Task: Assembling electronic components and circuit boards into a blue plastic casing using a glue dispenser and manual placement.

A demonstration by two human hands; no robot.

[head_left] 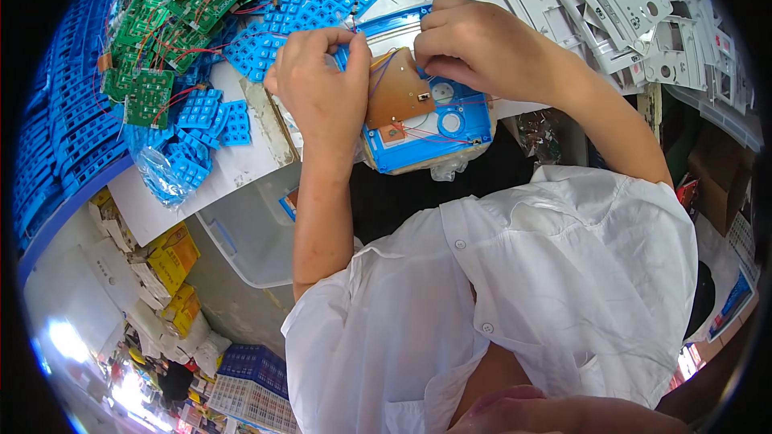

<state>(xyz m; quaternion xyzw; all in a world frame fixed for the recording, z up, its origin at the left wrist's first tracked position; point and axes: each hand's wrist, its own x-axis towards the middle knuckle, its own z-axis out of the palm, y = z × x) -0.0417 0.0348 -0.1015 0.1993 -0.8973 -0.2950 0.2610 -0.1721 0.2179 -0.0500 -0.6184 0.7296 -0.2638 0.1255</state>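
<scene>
In front of me at the table's near edge lies a blue plastic housing [382,161], its inside facing up. A brown circuit board [394,96] with thin red and blue wires sits in it, slightly tilted. My left hand [322,68] is at the housing's left side, fingers bent and closed at the board's upper left; what they pinch is hidden. My right hand [470,44] reaches over from the right, fingers curled together at the board's upper right edge. Whatever is between those fingertips is too small to make out.
Green circuit boards [149,96] with red wires are heaped at the left, beside blue keypads [201,108]. Stacked blue housings [48,153] fill the far left. White plastic panels [619,0] pile up at the right. A clear bin [249,233] stands below the table.
</scene>
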